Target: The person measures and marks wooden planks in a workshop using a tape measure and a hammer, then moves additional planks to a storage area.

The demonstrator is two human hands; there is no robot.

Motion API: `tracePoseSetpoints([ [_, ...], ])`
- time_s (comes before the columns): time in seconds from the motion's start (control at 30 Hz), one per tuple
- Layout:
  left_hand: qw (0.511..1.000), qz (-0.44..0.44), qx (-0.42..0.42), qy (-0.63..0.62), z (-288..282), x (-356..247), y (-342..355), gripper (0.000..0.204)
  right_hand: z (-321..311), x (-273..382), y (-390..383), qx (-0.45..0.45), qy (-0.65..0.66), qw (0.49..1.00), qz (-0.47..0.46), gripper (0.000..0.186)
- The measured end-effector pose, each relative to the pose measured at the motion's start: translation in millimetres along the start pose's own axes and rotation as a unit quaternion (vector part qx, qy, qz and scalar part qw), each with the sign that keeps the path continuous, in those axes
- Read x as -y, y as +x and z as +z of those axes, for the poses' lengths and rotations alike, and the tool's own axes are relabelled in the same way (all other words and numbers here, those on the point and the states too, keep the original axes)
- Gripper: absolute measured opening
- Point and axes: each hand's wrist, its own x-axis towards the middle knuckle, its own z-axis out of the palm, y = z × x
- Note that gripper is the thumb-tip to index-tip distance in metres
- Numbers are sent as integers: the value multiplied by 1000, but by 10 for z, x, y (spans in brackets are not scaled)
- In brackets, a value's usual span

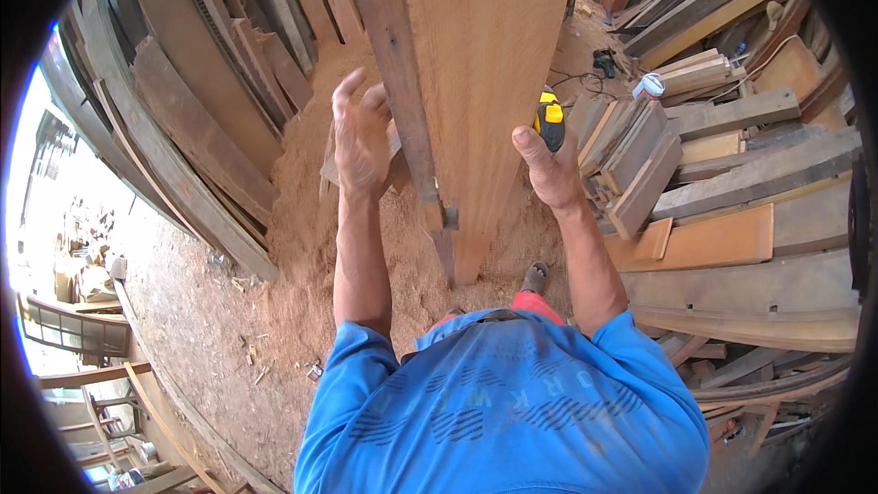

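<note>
A long, wide wooden board (480, 82) runs upright through the middle of the head view, with a darker timber (391, 55) along its left side and a small notched block (434, 216) low on it. My left hand (359, 133) is raised at the left edge of the darker timber, fingers apart and slightly curved, holding nothing. My right hand (555, 165) holds a yellow and black tape measure (549, 117) at the board's right edge, thumb up along it; its other fingers are mostly hidden.
Planks (183, 101) lean in rows on the left. Stacked timber (732, 183) fills the right, with a white container (647, 86) and a dark green power tool (604, 62) among it. Sawdust covers the ground (302, 247) around my sandalled foot (536, 277).
</note>
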Motion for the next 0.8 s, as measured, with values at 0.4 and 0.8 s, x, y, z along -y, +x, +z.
tracePoseSetpoints([
  [0.4, 931, -302, -199, 55, -900, 3050, -2212, 49, -765, -241, 367, 42, 59, 997, 37, 54],
  [0.8, 898, -243, -366, 11, -1331, 3632, -2413, 50, -1287, -359, 679, 106, 2, 993, 59, 67],
])
